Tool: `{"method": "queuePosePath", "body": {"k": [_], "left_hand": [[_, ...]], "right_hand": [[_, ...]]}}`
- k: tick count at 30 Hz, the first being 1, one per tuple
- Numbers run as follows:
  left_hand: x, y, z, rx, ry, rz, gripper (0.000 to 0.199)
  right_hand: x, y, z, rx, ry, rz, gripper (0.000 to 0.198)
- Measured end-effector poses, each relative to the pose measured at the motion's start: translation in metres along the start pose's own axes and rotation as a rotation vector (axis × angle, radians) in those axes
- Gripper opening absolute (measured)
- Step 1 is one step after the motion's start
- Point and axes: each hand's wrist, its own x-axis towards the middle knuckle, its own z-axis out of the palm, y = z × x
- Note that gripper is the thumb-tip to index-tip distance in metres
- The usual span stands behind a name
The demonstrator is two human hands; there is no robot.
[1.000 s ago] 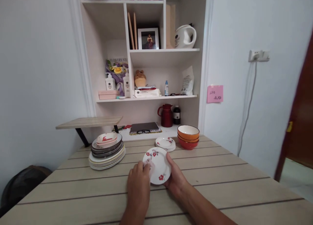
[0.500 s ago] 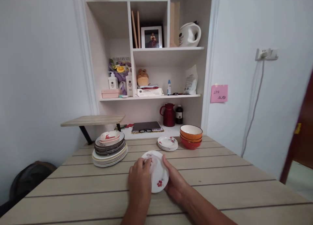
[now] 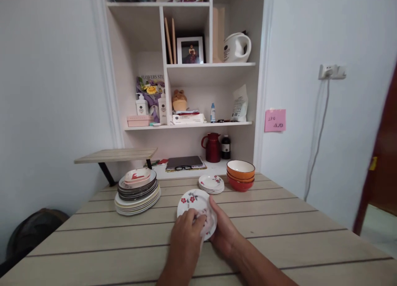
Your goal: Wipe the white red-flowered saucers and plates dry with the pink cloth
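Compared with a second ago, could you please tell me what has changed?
The left hand moved the pale cloth from the left of the held plate to its lower right. The right hand still holds the plate. The plate stacks and bowls stayed put.

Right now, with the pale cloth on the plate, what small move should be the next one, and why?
Probably one short stroke of the pale cloth toward the lower edge of the plate, made by the left hand. The cloth lies over the plate's lower right, under that hand, and the right hand supports the right edge.
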Motion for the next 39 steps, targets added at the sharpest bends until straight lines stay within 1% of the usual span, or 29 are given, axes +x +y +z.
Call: {"method": "queuePosePath", "body": {"k": [4, 7, 9, 12, 14, 17, 20, 22, 24, 27, 29, 31, 33, 35, 39], "left_hand": [[0.002, -0.003, -0.003, 0.026, -0.001, -0.090, 0.043], [0.004, -0.010, -0.004, 0.105, 0.049, -0.207, 0.048], [0.005, -0.016, -0.005, 0.175, 0.075, -0.283, 0.047], [0.006, -0.022, -0.008, 0.263, 0.063, -0.359, 0.040], [0.006, -0.022, -0.009, 0.290, 0.027, -0.368, 0.039], [0.005, -0.014, -0.008, 0.271, -0.033, -0.340, 0.038], [0.003, -0.005, -0.004, 0.181, -0.071, -0.262, 0.038], [0.001, -0.002, 0.000, 0.090, -0.062, -0.174, 0.041], [0.000, -0.002, 0.003, 0.005, -0.027, -0.101, 0.044], [0.000, -0.006, 0.006, -0.051, 0.037, -0.080, 0.049], [0.002, -0.010, 0.006, -0.030, 0.091, -0.121, 0.052], [0.004, -0.015, 0.002, 0.033, 0.137, -0.217, 0.051], [0.005, -0.020, -0.002, 0.113, 0.155, -0.327, 0.046], [0.006, -0.024, -0.006, 0.175, 0.143, -0.385, 0.041], [0.006, -0.024, -0.010, 0.237, 0.082, -0.406, 0.034]], "right_hand": [[-0.001, 0.009, 0.005, -0.042, 0.007, 0.039, 0.062], [-0.002, 0.014, 0.011, -0.061, 0.051, 0.028, 0.057], [-0.002, 0.017, 0.012, -0.059, 0.064, 0.023, 0.055], [0.001, 0.020, 0.011, -0.035, 0.075, 0.005, 0.055], [0.003, 0.019, 0.008, -0.011, 0.090, -0.020, 0.056], [0.004, 0.012, 0.004, 0.018, 0.138, -0.062, 0.058], [0.001, 0.003, 0.003, 0.031, 0.163, -0.091, 0.058], [-0.001, 0.000, 0.002, 0.021, 0.130, -0.073, 0.060], [0.000, 0.001, 0.000, -0.022, 0.094, -0.026, 0.064], [0.002, 0.009, -0.001, -0.093, 0.064, 0.021, 0.062], [0.002, 0.015, -0.001, -0.117, 0.057, 0.018, 0.058], [0.001, 0.020, 0.002, -0.125, 0.049, 0.015, 0.057], [-0.002, 0.023, 0.006, -0.125, 0.041, 0.018, 0.057], [-0.003, 0.023, 0.010, -0.115, 0.047, 0.027, 0.057], [-0.003, 0.017, 0.012, -0.054, 0.132, 0.000, 0.058]]}}
